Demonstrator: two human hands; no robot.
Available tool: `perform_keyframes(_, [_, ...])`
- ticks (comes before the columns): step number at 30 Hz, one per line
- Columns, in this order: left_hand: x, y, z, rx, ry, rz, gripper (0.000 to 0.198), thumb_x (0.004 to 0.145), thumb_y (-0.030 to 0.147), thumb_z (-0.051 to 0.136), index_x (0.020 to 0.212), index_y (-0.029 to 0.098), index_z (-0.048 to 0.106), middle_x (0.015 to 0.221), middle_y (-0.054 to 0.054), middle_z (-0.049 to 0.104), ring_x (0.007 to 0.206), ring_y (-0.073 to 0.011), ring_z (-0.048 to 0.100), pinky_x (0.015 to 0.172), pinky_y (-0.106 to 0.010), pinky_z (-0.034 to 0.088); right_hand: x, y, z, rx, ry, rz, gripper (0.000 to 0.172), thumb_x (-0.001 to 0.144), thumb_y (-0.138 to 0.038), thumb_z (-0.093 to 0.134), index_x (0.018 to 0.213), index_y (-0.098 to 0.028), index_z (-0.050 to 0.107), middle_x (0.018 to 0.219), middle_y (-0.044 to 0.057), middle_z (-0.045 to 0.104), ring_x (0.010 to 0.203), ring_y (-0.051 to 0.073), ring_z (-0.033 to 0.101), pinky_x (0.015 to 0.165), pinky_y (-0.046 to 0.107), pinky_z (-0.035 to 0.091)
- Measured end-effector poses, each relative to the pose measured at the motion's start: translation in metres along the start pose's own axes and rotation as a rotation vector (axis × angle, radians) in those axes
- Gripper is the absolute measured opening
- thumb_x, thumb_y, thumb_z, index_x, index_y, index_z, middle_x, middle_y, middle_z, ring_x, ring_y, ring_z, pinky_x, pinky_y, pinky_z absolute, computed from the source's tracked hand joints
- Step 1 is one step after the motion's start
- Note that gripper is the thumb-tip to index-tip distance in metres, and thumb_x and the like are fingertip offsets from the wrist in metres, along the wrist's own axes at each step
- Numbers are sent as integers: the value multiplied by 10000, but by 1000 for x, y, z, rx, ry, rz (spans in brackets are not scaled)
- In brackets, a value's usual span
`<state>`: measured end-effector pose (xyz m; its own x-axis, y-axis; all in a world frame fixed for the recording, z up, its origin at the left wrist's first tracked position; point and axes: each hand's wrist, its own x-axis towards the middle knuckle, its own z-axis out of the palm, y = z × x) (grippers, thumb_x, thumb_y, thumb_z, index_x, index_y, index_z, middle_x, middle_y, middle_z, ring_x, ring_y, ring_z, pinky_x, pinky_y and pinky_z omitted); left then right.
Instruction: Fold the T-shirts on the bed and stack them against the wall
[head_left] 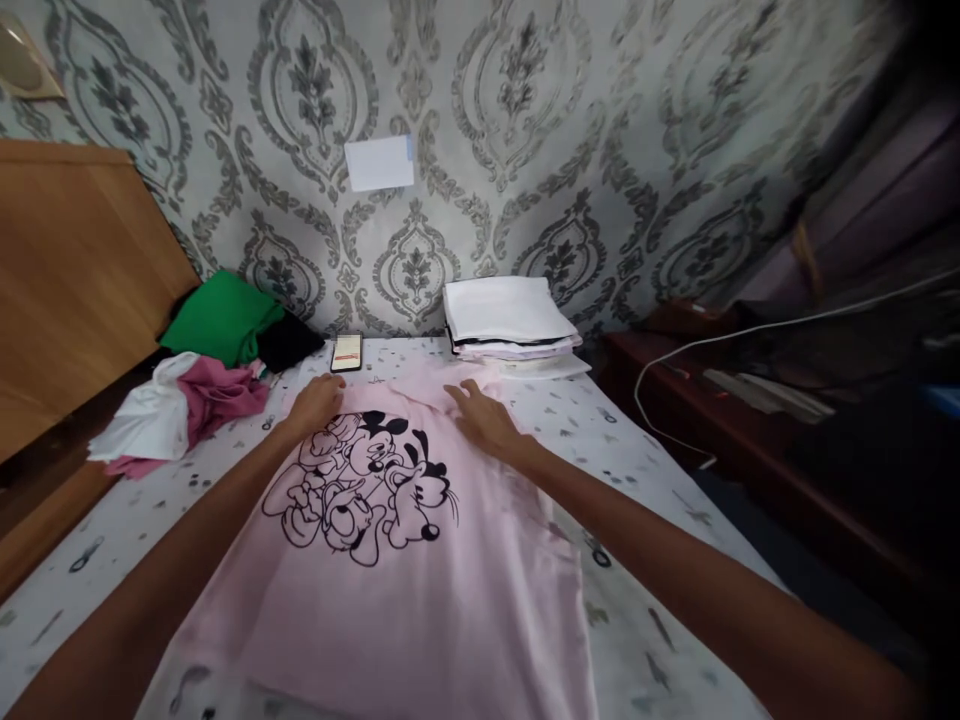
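Note:
A pale pink T-shirt with a black cartoon print lies spread flat, face up, on a bed with a white patterned sheet. My left hand rests on the shirt's far left shoulder area, fingers curled down onto the cloth. My right hand lies flat on the far right shoulder area near the collar, fingers stretched out. Both arms reach forward over the shirt.
A phone lies beyond the shirt. A stack of folded white clothes sits at the far right. A heap of green, black, pink and white clothes lies far left by a wooden headboard. A dark side table with a white cable stands right.

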<state>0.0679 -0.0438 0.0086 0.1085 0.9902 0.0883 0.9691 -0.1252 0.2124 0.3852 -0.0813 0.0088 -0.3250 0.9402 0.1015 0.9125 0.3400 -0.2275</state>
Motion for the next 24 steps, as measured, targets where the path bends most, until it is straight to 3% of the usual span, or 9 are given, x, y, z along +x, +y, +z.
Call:
perform_keyframes(2, [21, -11, 0, 32, -28, -20, 370, 795, 212, 520, 1138, 182, 654, 1228, -147, 652, 1173, -306, 580, 966, -405, 457, 24, 4, 5, -4, 3, 15, 483, 887, -135, 471, 1347, -225, 589, 1398, 148, 536, 1038, 284, 648, 832, 398, 516])
perform_keyframes(5, [43, -26, -3, 55, -133, -18, 298, 726, 228, 607, 1009, 197, 691, 1018, -94, 706, 995, -274, 649, 836, -331, 483, 50, 14, 10, 48, 58, 51, 379, 880, -122, 461, 1167, -206, 693, 1280, 119, 636, 1040, 272, 656, 859, 373, 508])
perform_keyframes(7, [51, -32, -8, 62, -215, 7, 183, 696, 224, 648, 873, 206, 688, 867, -48, 702, 862, -239, 657, 737, -286, 466, 63, 23, 10, 130, 158, 106, 376, 898, -126, 417, 1161, -176, 681, 1176, 114, 688, 1027, 257, 665, 850, 347, 511])
perform_keyframes(9, [55, -35, -16, 70, -257, 35, 98, 707, 216, 646, 804, 206, 658, 823, -32, 687, 824, -226, 643, 702, -276, 443, 72, 31, 10, 384, 308, 177, 306, 933, -225, 409, 1070, -159, 675, 990, 91, 718, 883, 229, 696, 759, 318, 529])
perform_keyframes(11, [56, -32, -23, 103, -193, 44, 103, 767, 211, 590, 856, 203, 640, 916, -56, 686, 901, -244, 633, 723, -293, 437, 76, 37, 12, 721, 438, 208, 267, 920, -382, 476, 900, -176, 644, 819, 45, 687, 708, 190, 686, 642, 286, 523])
perform_keyframes(13, [53, -25, -25, 181, -33, 31, 176, 833, 202, 513, 969, 200, 625, 1061, -97, 671, 1025, -274, 608, 766, -323, 443, 74, 38, 15, 898, 487, 192, 293, 866, -476, 549, 804, -194, 598, 724, 12, 646, 633, 168, 658, 590, 268, 506])
perform_keyframes(16, [47, -14, -19, 321, 147, 12, 262, 894, 166, 432, 1086, 179, 609, 1182, -157, 649, 1143, -318, 563, 871, -400, 444, 59, 37, 19, 799, 358, 113, 294, 837, -484, 588, 767, -200, 612, 648, -2, 630, 583, 163, 618, 582, 275, 482])
perform_keyframes(20, [41, -12, -1, 368, 110, 48, 360, 904, 97, 356, 1164, 134, 602, 1189, -209, 661, 1177, -351, 544, 955, -486, 406, 42, 36, 15, 471, 91, -22, 374, 874, -509, 563, 689, -196, 651, 709, 41, 693, 662, 199, 627, 634, 307, 468])
perform_keyframes(24, [38, -21, 7, 331, 100, 35, 349, 894, 119, 381, 1144, 143, 624, 1147, -195, 671, 1142, -350, 566, 933, -478, 421, 55, 42, 10, 260, 95, 190, 307, 953, -370, 439, 1022, -196, 682, 880, 68, 739, 844, 227, 659, 771, 331, 475])
